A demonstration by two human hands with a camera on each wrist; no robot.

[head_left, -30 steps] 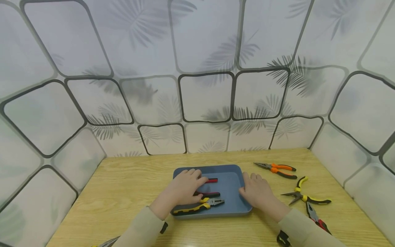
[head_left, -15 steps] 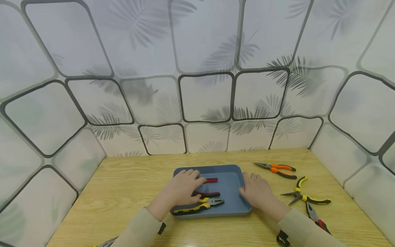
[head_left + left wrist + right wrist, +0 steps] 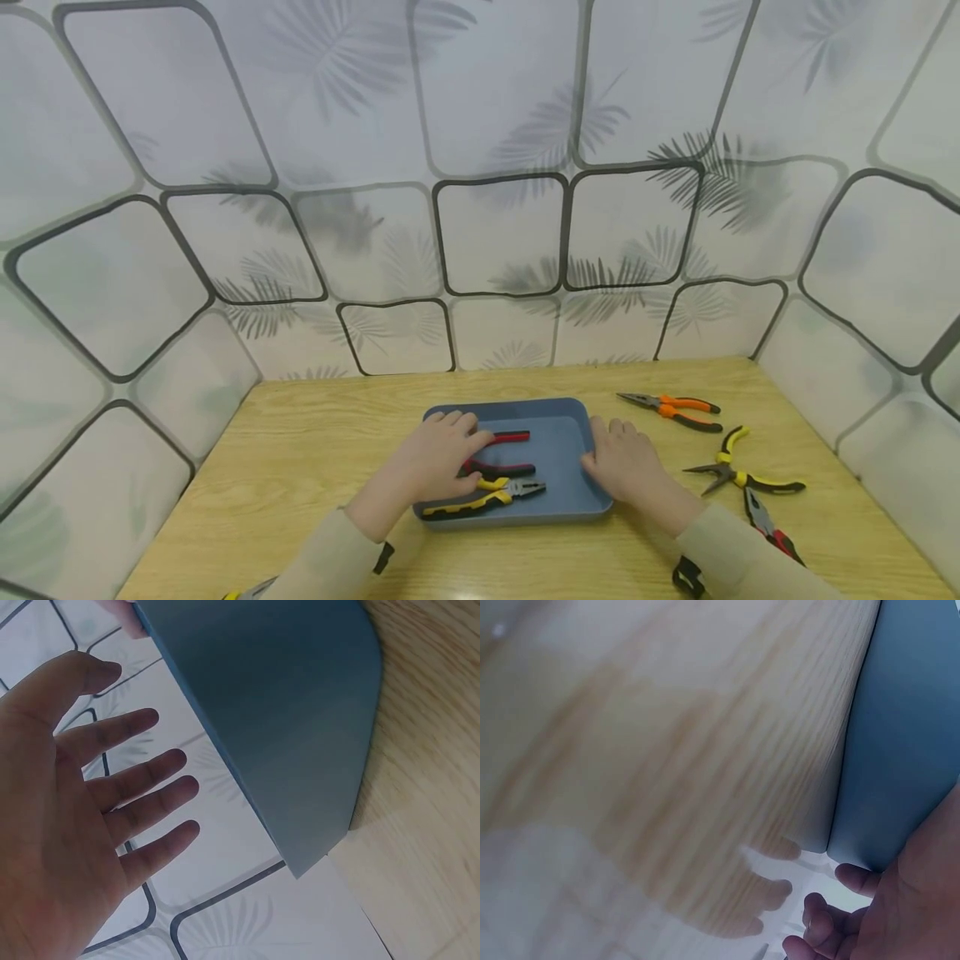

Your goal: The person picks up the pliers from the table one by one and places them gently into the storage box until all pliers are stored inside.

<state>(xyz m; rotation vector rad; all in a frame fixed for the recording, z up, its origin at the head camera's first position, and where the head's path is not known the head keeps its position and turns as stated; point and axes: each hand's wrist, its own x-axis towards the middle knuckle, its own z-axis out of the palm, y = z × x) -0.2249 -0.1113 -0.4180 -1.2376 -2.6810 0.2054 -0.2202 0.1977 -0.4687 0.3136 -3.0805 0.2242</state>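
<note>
My left hand [image 3: 438,454] hovers with spread fingers over the left side of a blue tray [image 3: 566,467]; the left wrist view shows its palm [image 3: 52,832] holding nothing. Beneath it, partly hidden, lie pliers with red-and-black handles [image 3: 513,469]. In front of them, combination pliers with yellow-and-black handles [image 3: 480,502] point their jaws to the right. At the tray's right side, my right hand [image 3: 626,462] holds the rim, thumb over the edge. In the right wrist view its other fingers [image 3: 821,926] bend loosely by the outer wall.
Right of the tray lie orange-handled long-nose pliers [image 3: 671,410], spread yellow-handled pliers [image 3: 726,473] and red-handled pliers [image 3: 763,517]. Another tool with a yellow part [image 3: 251,590] shows at the bottom left. Patterned cloth walls [image 3: 502,233] enclose the wooden table [image 3: 315,450].
My left hand has drifted slightly left, uncovering more of the red-and-black pliers. The right hand and the tray have stayed put.
</note>
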